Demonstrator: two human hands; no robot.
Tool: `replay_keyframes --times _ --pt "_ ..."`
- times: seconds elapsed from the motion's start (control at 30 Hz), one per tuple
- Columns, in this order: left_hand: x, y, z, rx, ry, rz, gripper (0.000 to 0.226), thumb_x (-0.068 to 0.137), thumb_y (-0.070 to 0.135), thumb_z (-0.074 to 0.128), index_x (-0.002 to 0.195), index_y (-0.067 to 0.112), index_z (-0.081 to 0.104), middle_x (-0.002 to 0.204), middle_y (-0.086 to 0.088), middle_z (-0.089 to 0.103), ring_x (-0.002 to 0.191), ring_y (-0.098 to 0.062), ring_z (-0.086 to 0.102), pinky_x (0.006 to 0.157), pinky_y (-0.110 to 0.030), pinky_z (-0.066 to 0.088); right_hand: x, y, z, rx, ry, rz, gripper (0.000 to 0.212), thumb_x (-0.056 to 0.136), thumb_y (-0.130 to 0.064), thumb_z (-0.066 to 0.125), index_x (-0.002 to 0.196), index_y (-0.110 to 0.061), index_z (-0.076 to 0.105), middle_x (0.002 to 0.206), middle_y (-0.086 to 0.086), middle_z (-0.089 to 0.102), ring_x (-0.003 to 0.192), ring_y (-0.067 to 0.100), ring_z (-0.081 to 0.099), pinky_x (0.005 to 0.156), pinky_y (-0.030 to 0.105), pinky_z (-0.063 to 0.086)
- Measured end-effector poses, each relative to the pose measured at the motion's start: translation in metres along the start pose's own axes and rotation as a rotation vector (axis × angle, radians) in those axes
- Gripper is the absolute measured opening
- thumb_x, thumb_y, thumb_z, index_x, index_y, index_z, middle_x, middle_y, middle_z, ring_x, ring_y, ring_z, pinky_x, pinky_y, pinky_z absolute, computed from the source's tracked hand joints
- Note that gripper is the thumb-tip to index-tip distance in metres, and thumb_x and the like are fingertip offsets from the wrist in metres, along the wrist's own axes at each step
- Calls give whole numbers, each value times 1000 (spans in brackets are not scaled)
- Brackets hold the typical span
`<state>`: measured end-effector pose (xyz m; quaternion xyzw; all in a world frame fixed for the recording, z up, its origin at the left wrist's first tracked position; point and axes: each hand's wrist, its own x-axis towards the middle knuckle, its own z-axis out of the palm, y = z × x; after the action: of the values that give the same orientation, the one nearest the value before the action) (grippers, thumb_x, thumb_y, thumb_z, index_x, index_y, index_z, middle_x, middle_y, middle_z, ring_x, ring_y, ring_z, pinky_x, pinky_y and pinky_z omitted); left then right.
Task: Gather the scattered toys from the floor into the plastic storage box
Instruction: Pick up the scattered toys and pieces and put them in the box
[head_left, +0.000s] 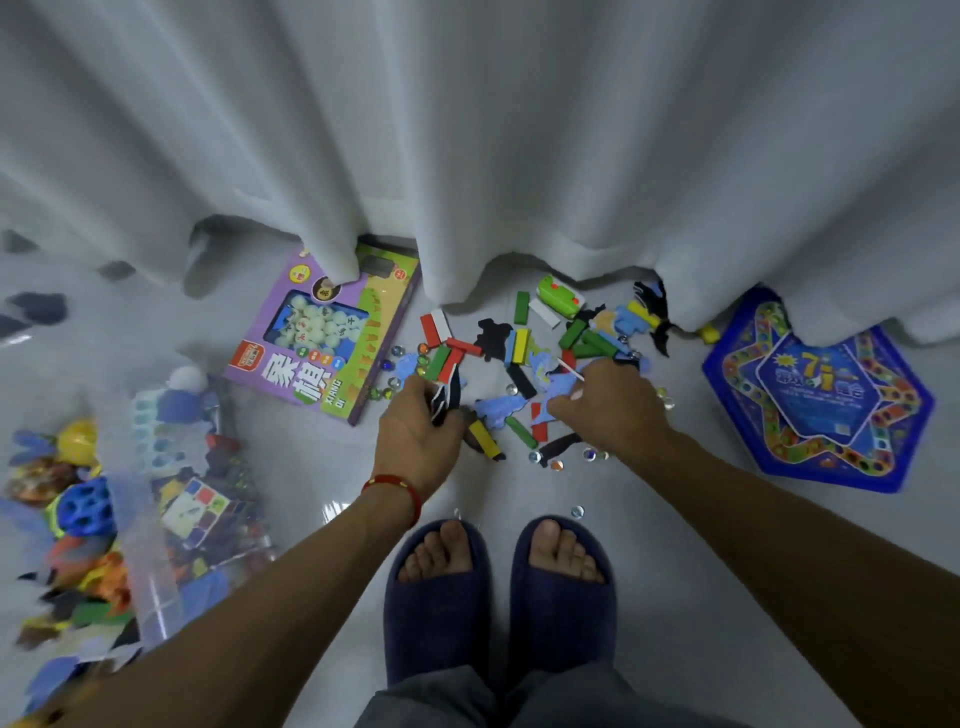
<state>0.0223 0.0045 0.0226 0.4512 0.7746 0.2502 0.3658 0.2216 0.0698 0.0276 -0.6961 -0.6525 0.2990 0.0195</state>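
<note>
Floor-strewn toys (519, 358) beneath both hands; left hand (418, 434) grips black pieces; right hand (610, 410) pinches blue.

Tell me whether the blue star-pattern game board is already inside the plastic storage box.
No, the blue game board lies flat on the floor at the right, partly under the curtain, while the storage box stands far left.

We read "象棋" and "XIANG QI" on the purple game box (332, 338); a large yellow "7" stands on the blue star-patterned board (821, 395).
</note>
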Motion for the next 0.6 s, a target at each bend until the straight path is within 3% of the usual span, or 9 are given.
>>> replay_keyframes --times 0.07,0.17,0.27,0.33,0.5,0.6 --pt "-22 10 -26 -111 -22 -93 20 88 16 66 100 13 51 85 -2 56 75 -23 55 68 -39 52 -18 -9 -20 37 -16 10 32 78 -37 71 81 -8 60 76 4 60 76 23 60 66 30 47" --pt "-48 17 -65 -294 -60 -232 31 83 13 71 106 11 51 93 -10 61 72 -24 56 57 -33 48 -40 -34 -56 -4 -106 -58 27 85 -33 65 76 -9 58 66 3 55 66 21 58 58 28 41" --pt "-74 20 -113 -501 -57 -294 41 78 8 75 113 8 54 98 -17 68 71 -24 61 55 -31 49 -69 -82 -99 66 -322 -107 35 89 -37 69 71 -11 55 61 6 57 55 18 62 58 29 49" --pt "-96 18 -148 -620 -30 -266 39 81 4 71 117 9 55 98 -18 71 71 -25 65 57 -31 51 -91 -122 -124 177 -482 -140 35 86 -37 74 81 -4 64 69 9 61 58 18 61 59 29 53" --pt "-160 -11 -245 -849 126 -250 27 88 -8 58 113 3 57 90 -17 67 67 -27 64 53 -29 55 -159 -246 -134 328 -724 -287 23 85 -11 77 101 1 66 85 15 64 62 18 62 56 28 54" --pt "-192 -41 -304 -912 267 -319 21 89 -9 55 110 -3 57 95 -24 62 76 -34 64 60 -34 61 -201 -313 -96 434 -846 -307 26 88 -15 74 102 0 58 82 18 65 58 21 65 47 28 54"
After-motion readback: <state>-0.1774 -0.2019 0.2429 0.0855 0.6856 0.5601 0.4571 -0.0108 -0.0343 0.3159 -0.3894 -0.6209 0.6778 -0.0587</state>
